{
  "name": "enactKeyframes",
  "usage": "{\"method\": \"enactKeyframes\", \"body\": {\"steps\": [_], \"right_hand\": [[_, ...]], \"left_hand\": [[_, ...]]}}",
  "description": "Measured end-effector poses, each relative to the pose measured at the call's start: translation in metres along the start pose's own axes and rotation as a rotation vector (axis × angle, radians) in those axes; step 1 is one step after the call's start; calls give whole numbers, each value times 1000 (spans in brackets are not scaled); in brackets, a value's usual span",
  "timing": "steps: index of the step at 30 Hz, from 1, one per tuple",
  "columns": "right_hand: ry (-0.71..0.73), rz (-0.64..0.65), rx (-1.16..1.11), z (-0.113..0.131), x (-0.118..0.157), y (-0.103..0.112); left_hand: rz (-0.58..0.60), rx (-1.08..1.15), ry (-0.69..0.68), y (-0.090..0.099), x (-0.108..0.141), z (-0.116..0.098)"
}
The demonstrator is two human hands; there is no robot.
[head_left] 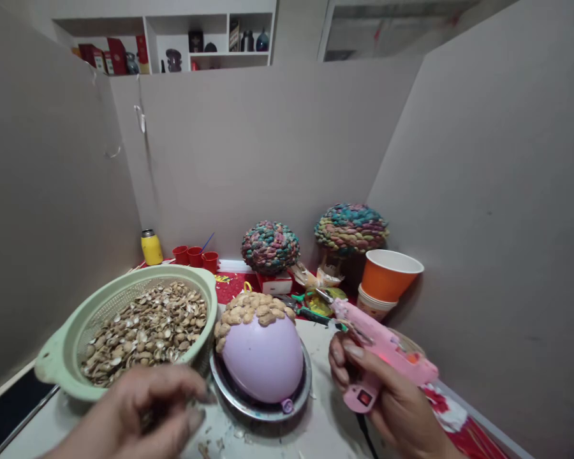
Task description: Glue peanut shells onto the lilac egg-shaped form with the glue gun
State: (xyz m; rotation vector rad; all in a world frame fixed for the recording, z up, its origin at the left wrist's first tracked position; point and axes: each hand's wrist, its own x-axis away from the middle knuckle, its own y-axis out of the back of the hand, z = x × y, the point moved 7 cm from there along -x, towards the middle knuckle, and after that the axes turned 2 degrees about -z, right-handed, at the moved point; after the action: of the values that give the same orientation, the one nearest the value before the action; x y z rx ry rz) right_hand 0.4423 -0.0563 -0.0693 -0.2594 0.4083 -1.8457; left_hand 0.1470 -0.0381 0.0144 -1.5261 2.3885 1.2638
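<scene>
My right hand [392, 395] is wrapped round the grip of a pink hot glue gun [377, 338], its nozzle pointing up and left. Near the front edge of the basket, my left hand [148, 408] is bent, thumb and forefinger apart. It is slightly blurred, and its palm is hidden. Between the hands, a lilac balloon [263, 357] rests in a round metal bowl [294, 411], its knot towards me. Peanut shells [253, 309] cover the balloon's far upper side. On the left, a pale green basket [71, 357] holds many loose shell halves [148, 331].
Behind stand two colourful shell-covered domes [270, 247], red cups [194, 256] and a yellow bottle [151, 247]. Green-handled pliers [313, 315] lie behind the balloon. An orange paper bucket [387, 277] stands right. Grey partitions [258, 140] enclose the table; shell crumbs [215, 446] lie in front.
</scene>
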Motion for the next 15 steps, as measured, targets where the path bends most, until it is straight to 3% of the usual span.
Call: {"method": "enactKeyframes", "body": {"steps": [1, 4, 8, 11, 15], "right_hand": [[0, 7, 14, 0, 1, -1], [-6, 33, 57, -2, 5, -3], [-34, 76, 90, -9, 9, -2], [-57, 111, 106, -17, 17, -3], [-50, 105, 154, -20, 31, -9]], "left_hand": [[21, 5, 117, 9, -5, 8], [-143, 75, 266, 46, -29, 33], [-250, 88, 324, 72, -58, 68], [-208, 108, 325, 62, -70, 70], [-44, 337, 315, 11, -75, 25]]}}
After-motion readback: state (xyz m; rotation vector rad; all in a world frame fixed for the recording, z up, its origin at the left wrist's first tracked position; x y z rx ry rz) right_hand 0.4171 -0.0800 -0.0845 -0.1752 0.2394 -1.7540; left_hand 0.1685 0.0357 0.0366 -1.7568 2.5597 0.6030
